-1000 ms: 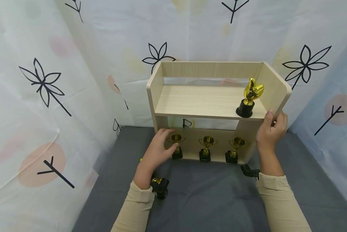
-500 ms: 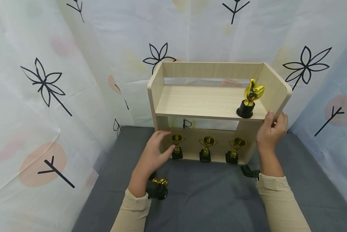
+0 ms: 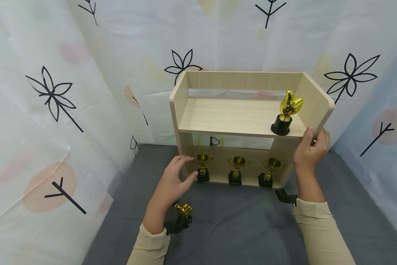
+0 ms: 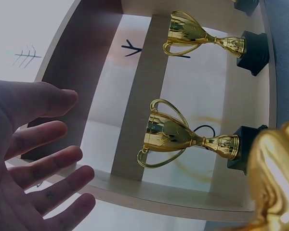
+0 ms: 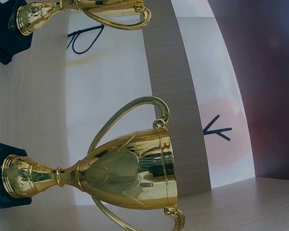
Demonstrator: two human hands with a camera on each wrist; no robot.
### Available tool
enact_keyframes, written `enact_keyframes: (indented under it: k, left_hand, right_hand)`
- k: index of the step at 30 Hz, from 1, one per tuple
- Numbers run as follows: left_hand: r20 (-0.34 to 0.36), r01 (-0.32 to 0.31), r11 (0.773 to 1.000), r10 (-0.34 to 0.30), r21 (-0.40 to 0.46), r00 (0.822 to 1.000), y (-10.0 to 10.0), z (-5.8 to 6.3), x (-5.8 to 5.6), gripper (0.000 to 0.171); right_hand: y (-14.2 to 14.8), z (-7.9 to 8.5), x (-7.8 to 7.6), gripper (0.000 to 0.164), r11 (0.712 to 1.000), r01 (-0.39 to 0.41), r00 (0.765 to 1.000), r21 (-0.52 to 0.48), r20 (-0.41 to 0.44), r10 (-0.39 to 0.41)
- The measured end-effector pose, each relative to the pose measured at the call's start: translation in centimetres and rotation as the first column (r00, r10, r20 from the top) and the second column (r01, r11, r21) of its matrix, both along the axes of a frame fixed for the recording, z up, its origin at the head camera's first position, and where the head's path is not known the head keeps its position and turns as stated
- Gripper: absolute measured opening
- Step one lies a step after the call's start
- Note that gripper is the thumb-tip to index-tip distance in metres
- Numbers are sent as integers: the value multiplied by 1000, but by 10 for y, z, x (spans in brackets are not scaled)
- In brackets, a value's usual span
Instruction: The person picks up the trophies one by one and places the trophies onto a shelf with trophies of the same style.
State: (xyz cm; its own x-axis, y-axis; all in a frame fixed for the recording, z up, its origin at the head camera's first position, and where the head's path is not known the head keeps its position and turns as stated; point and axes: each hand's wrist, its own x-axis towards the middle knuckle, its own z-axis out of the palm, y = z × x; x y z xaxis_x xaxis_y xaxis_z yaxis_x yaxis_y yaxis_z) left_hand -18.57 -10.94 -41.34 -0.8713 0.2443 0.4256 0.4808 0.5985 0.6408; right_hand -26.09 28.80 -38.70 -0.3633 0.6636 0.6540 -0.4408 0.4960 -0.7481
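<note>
My left hand [image 3: 173, 182] has its fingers spread beside the left gold trophy cup [image 3: 203, 159] on the lower shelf. In the left wrist view those fingers [image 4: 62, 171] stand apart from the cup [image 4: 166, 134]. With my right hand [image 3: 310, 149] I grip the front edge of the wooden shelf unit's right side panel [image 3: 312, 99]. Two more trophy cups, one in the middle [image 3: 239, 162] and one at the right [image 3: 273, 164], stand upright on the same shelf. Close to my left wrist is a gold thumbs-up trophy [image 3: 184, 209], its black base partly hidden by the wrist camera.
Another thumbs-up trophy [image 3: 289, 105] stands at the right end of the upper shelf [image 3: 225, 114]. The unit rests on a grey cloth [image 3: 238, 224]. Behind it hangs a white patterned curtain [image 3: 231, 36], with more of it on both sides.
My left hand has drawn back slightly down and left from the left cup, uncovering more of it and of the thumbs-up trophy below. My right hand keeps its hold on the panel.
</note>
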Motion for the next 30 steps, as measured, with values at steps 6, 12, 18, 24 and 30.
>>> enact_keyframes:
  k: [6, 12, 18, 24, 30]
  left_hand:
    - [24, -8, 1000, 8, 6, 1000, -1, -2, 7, 44]
    - [21, -11, 1000, 10, 19, 1000, -2, -4, 12, 43]
    - [-1, -21, 999, 21, 28, 1000, -7, -9, 16, 42]
    - [15, -52, 999, 52, 10, 999, -11, -13, 19, 38]
    - [39, -59, 998, 58, 16, 998, -14, -15, 24, 36]
  right_hand:
    - [0, 0, 0, 12, 1000, 0, 1000, 1, 8, 0]
    - [-1, 1, 1, 13, 1000, 3, 1000, 5, 8, -3]
    - [-1, 1, 1, 17, 1000, -3, 1000, 4, -5, 3]
    - [-1, 0, 1, 13, 1000, 3, 1000, 5, 11, -3]
    - [-1, 0, 1, 37, 1000, 13, 1000, 17, 18, -13]
